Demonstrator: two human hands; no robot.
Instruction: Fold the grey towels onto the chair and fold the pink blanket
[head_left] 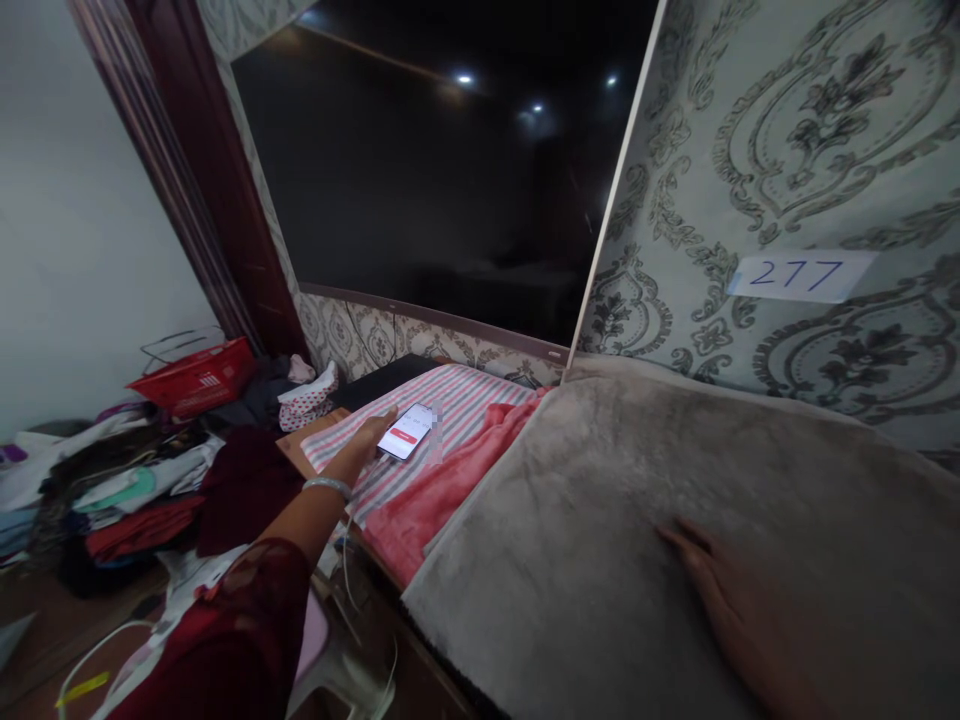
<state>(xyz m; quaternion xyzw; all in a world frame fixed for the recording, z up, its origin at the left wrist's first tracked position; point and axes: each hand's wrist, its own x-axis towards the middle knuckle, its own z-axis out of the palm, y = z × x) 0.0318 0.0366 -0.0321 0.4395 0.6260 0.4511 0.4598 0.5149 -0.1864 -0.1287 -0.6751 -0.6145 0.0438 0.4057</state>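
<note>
right hand (739, 600) flat, open on grey blanket (600, 520); left hand (371, 435) touches phone (407, 431); red basket (196, 375) contents unclear.

The flat rectangular phone (407, 431) lies on the striped cloth (457, 400). Left of the phone stands the plastic wire-handled basket (196, 375); right lies the plush blanket (600, 540); behind hangs the large wall screen (450, 170).

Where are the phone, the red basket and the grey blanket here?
phone (406, 431): head view, on its lit screen.
red basket (196, 378): head view, on its front wall.
grey blanket (600, 500): head view, on its bare top surface.
</note>
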